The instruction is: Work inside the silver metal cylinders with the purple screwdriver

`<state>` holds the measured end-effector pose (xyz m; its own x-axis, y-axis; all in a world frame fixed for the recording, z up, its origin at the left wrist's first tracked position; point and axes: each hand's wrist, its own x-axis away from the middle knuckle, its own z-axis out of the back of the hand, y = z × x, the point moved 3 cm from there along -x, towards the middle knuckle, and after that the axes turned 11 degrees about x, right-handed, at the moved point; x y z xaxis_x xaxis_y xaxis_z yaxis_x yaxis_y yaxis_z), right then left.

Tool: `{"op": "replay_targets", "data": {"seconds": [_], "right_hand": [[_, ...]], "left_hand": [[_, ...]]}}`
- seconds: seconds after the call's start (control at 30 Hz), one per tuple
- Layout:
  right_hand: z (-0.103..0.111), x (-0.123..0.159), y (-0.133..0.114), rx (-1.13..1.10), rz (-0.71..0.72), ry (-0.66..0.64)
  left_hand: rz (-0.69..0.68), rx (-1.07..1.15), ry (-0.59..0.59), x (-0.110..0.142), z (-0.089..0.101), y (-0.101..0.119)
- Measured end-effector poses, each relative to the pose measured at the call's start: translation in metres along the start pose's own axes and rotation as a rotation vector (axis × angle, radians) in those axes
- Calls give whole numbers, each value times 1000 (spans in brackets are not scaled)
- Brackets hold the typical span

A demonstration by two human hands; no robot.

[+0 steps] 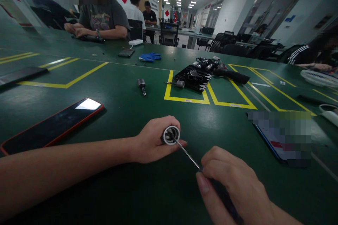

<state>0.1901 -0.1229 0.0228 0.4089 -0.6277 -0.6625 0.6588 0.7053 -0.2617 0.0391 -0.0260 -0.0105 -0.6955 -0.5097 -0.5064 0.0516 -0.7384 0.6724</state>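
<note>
My left hand (155,139) is wrapped round a short cylindrical part (167,130) with a pale rim, its open end turned toward me. Most of its body is hidden by the fingers. My right hand (232,179) grips a screwdriver (188,154) by its dark handle. The thin metal shaft slants up to the left, and its tip reaches inside the cylinder's open end. Whether the tip sits on a screw cannot be made out. Beyond my left hand, a dark metal cylindrical piece (142,86) with a narrow stem lies on the green table (126,112).
An orange-cased phone (55,123) lies left, another phone (280,140) right. Ahead, a black ridged tray (194,77) bears cables and metal parts, beside a black handle-shaped piece (232,76). A blue glove (150,57) lies farther back. A person in a grey shirt (105,15) sits opposite.
</note>
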Motion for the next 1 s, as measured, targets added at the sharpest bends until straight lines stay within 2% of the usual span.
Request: {"op": "replay_targets", "data": {"seconds": [0.23, 0.4, 0.57, 1.0], "right_hand": [[3, 0, -1, 1, 8, -36], [1, -1, -1, 30, -8, -31], [-2, -1, 0, 29, -18, -62], [-1, -1, -2, 46, 38, -25]], "left_hand": [[17, 14, 41, -1, 0, -2], [52, 14, 15, -1, -1, -3], [24, -12, 8, 0, -1, -3], [11, -28, 13, 1, -2, -4]]}}
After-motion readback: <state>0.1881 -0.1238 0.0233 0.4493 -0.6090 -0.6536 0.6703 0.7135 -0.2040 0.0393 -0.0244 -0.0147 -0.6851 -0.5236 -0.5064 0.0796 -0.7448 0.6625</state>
